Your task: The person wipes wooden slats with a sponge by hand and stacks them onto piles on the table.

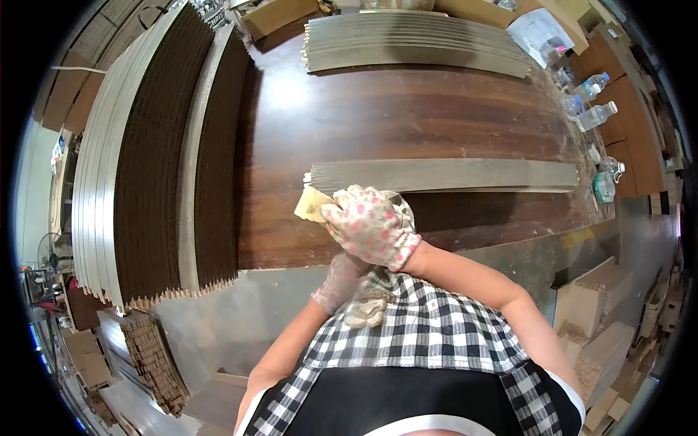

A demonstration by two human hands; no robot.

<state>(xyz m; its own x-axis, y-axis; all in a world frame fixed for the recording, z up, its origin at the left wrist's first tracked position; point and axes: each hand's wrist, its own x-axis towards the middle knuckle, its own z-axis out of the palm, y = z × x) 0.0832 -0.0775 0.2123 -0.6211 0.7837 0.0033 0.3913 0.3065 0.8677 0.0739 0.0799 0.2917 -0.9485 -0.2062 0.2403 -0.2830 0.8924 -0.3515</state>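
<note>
My right hand (371, 227), in a white glove with pink dots, is closed round a pale yellow sponge-like piece (312, 205) at the near edge of the table. A bunched whitish cloth (402, 211) shows just beyond that hand. My left hand (340, 282), gloved alike, sits below and partly behind the right one, close to my apron; its fingers are hidden. Just past my hands lies a row of grey slats (451, 176) with small pegs at the left end. A crumpled, stained rag (367, 312) hangs against my checked apron (436, 320).
Tall stacks of slats (156, 152) stand along the left of the brown table (407, 109). Another slat bundle (414, 43) lies at the far side. Plastic bottles (598, 116) and a paper sheet (540, 36) line the right. Cardboard boxes (582, 301) stand on the floor at right.
</note>
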